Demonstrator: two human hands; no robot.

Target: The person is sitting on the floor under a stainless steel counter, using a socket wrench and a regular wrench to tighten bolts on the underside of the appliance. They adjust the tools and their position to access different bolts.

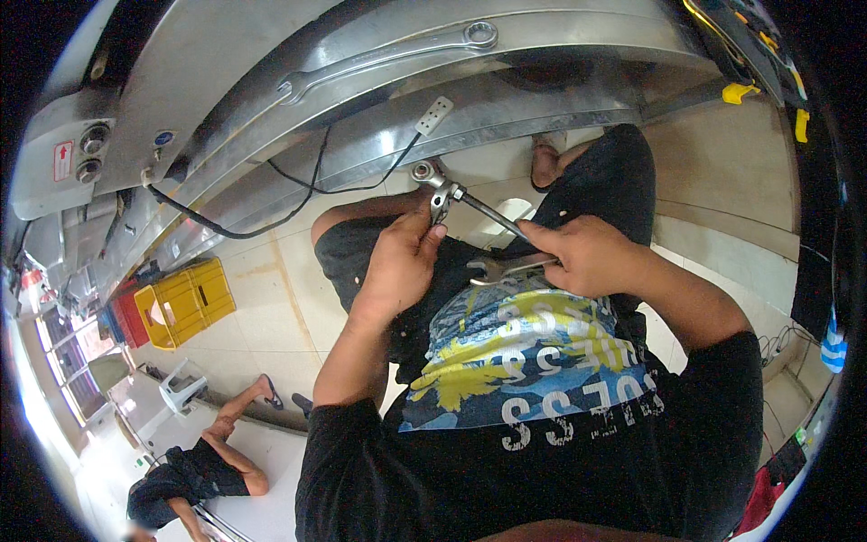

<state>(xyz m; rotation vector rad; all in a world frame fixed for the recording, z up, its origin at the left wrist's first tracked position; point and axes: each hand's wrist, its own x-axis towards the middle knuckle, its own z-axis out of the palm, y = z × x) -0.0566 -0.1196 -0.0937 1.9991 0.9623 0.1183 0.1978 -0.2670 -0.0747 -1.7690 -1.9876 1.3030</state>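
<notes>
My left hand [406, 257] is closed on a silver metal fitting [439, 200], with a round eye joint [422, 173] at its far end. A long threaded rod [488, 211] runs from the fitting toward my right hand [580, 257]. My right hand is closed around the rod's end area and an open-end wrench [492, 269], whose jaw points left over my lap. A large combination wrench [388, 60] lies on the curved steel ledge [578, 36] above my hands.
A white power strip [434, 117] and black cables [226, 226] are by the steel machine [153, 90]. Yellow [185, 303] and red crates [126, 321] stand on the floor at left. Another person [199, 474] is at lower left, beside a white plastic stool [185, 384].
</notes>
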